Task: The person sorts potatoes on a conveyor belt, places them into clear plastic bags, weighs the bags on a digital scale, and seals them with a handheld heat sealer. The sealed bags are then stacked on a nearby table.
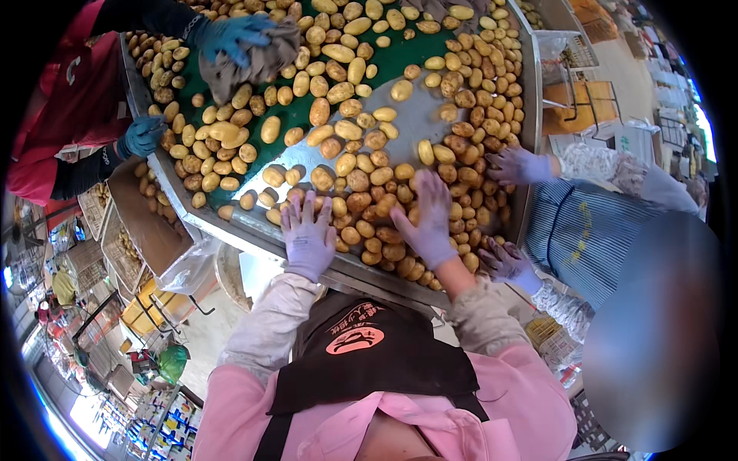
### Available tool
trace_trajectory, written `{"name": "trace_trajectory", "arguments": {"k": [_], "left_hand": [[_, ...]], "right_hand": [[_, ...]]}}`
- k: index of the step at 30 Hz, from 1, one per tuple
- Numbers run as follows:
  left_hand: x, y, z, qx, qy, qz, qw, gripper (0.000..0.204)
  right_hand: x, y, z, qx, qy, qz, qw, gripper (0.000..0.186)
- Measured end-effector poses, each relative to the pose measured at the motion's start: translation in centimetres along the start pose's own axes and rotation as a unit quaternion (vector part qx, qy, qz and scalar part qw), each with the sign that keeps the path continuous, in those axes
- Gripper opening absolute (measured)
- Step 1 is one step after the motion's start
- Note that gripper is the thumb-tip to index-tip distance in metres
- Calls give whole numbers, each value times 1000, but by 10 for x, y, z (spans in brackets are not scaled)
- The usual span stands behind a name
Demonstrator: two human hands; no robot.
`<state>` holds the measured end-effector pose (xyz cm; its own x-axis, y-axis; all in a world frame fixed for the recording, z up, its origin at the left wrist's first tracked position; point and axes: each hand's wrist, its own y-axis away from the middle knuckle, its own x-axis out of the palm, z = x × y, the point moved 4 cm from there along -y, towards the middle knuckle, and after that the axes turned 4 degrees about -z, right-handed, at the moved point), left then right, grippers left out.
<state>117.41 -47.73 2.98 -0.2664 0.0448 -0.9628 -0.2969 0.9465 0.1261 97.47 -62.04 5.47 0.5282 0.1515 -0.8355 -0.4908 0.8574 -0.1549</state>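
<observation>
Potatoes point(357, 180) lie heaped along the near and right sides of a metal sorting table point(307, 150). My left hand point(309, 238), in a pale purple glove, rests with fingers spread at the table's near edge, fingertips against the potatoes. It grips nothing. My right hand point(427, 219), gloved alike, reaches onto the heap a little farther right. Its fingers are stretched out and the thumb stands apart, touching potatoes without closing on one. Dust and soil mark many of the potatoes.
At the left, a co-worker's blue-gloved hand point(234, 37) presses a grey cloth point(257, 58); the other blue glove point(141, 136) is at the rim. Another co-worker's purple-gloved hands point(519, 165) are at the right edge. A cardboard box point(146, 223) stands below left.
</observation>
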Motion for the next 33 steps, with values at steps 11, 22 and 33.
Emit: {"name": "trace_trajectory", "arguments": {"k": [11, 22, 33], "left_hand": [[33, -55, -23, 37, -2, 200, 979, 23], [18, 6, -20, -150, 648, 20, 747, 27], [19, 262, 126, -286, 946, -153, 27, 17]], "right_hand": [[105, -88, 43, -20, 150, 243, 958, 27], [3, 57, 55, 303, -419, 20, 855, 38], [34, 110, 105, 125, -378, 230, 888, 37]]}}
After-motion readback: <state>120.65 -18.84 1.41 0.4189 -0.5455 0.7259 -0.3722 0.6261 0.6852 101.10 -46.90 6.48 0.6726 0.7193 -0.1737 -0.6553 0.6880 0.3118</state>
